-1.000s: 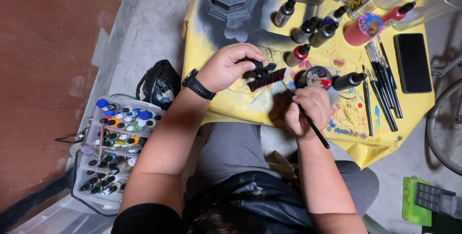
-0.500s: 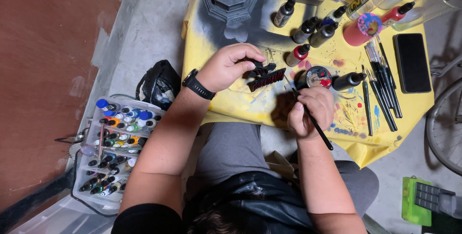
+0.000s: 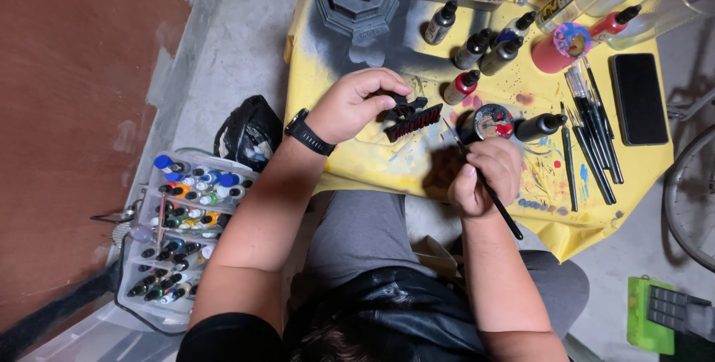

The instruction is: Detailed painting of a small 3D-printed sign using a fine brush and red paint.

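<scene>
My left hand (image 3: 357, 103), with a black watch on its wrist, grips a small black model part (image 3: 410, 114) that has a red ribbed strip along its lower edge. My right hand (image 3: 484, 174) holds a thin black paintbrush (image 3: 495, 199), its tip pointing up toward the part and its handle running down to the right. Both hands are over a paint-stained yellow cloth (image 3: 350, 162) on a small table. Just right of the brush tip sits a round palette lid (image 3: 493, 120) with red and white paint.
Dark dropper bottles (image 3: 488, 45) stand behind the hands. A row of brushes (image 3: 592, 131) and a black phone (image 3: 638, 97) lie at the right. A grey pedestal (image 3: 356, 6) stands at the back. On the floor left, a clear bin (image 3: 182, 228) holds several paint bottles.
My right hand has turned a little and shifted slightly left, bringing the brush tip closer to the part. My left hand and the part have stayed put.
</scene>
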